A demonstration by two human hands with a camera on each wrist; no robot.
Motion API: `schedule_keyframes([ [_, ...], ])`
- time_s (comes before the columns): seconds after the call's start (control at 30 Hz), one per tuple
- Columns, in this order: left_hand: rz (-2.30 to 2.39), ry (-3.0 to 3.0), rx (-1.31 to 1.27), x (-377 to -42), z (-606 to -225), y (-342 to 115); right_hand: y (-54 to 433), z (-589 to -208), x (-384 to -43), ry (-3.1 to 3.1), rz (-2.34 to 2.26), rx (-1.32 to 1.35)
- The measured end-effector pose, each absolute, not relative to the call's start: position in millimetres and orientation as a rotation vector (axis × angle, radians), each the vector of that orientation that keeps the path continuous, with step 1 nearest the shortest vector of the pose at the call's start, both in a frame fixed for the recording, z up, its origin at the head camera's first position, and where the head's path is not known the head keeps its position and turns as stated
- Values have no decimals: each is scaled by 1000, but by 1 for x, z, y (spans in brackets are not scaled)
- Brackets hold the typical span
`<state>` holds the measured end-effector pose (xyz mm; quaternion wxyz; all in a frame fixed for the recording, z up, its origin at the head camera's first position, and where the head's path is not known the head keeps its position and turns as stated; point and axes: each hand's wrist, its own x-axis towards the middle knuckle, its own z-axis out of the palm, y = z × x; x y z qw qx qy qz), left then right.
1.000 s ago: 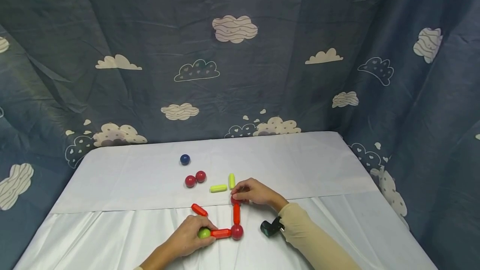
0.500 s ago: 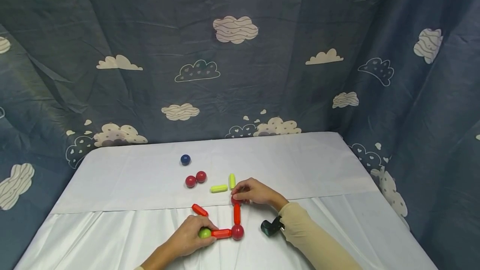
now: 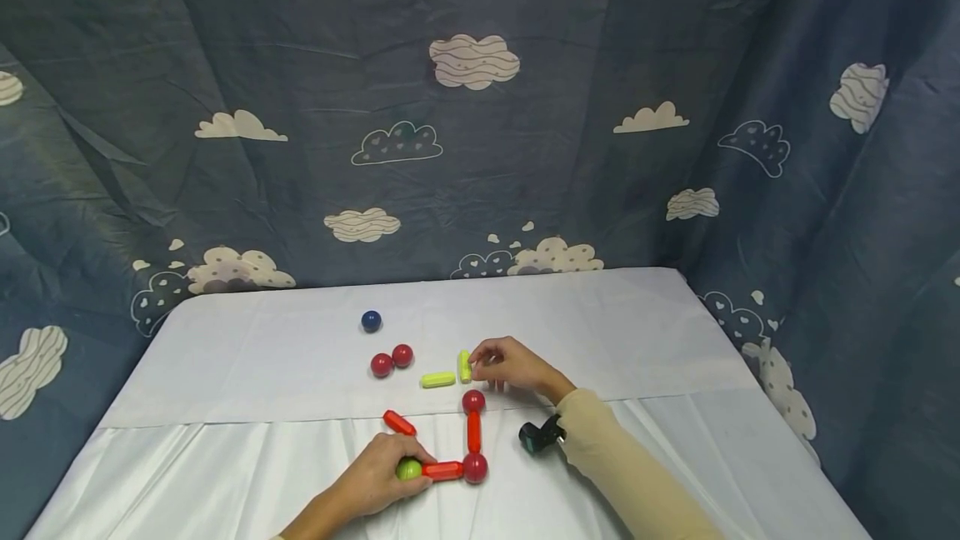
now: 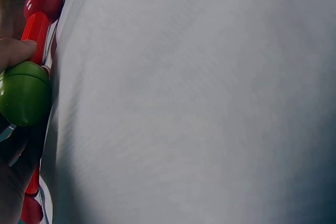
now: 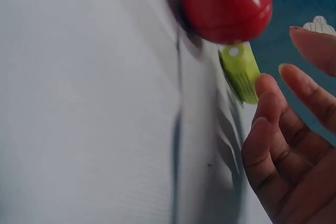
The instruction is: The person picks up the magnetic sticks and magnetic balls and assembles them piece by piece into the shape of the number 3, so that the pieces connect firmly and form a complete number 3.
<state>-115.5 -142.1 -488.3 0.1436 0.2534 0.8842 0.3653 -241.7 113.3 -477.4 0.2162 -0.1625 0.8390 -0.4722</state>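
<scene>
My left hand (image 3: 377,475) grips a green ball (image 4: 23,95) between thumb and fingers, at the near end of an L-shaped chain. From that ball a red stick (image 3: 444,471) runs to a red corner ball (image 3: 475,467). A second red stick (image 3: 474,432) leads away from the corner to a far red ball (image 3: 473,402). Just beyond this ball, my right hand (image 3: 512,363) hovers with loosely bent, parted fingers. Its fingertips are beside a yellow-green stick (image 3: 465,367); in the right wrist view nothing is seen held.
Left of the right hand lies another yellow-green stick (image 3: 438,380). A loose red stick (image 3: 399,422) lies beyond the left hand. Two red balls (image 3: 382,365) and a blue ball (image 3: 371,322) sit farther back on the white tablecloth (image 3: 247,365). A cloud-patterned curtain (image 3: 300,173) hangs behind.
The right hand has let go of the far red ball and moved away from me to the upright-lying yellow-green stick. The left hand keeps its grip on the green ball.
</scene>
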Motion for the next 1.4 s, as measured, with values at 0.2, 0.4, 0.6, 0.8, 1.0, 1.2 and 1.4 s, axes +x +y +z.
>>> schedule_keyframes([
  [0.2,1043,2555,702,-116,-489,-143,108,-476,-256,2341,-1301,-404],
  [0.4,1049,2542,685,-114,-487,-142,103,-478,-265,2397,-1197,-405],
  [0.6,1055,2545,697,-114,-488,-142,96,-476,-269,2451,-1065,-432],
  [0.8,1021,2551,663,-114,-487,-142,90,-473,-270,2502,-965,-426],
  [1.0,1011,2553,647,-114,-486,-141,90,-476,-271,2510,-966,-406],
  [1.2,1020,2569,673,-113,-488,-141,89,-478,-270,2513,-977,-353],
  [1.4,1023,2568,683,-113,-488,-141,89,-475,-271,2547,-978,-354],
])
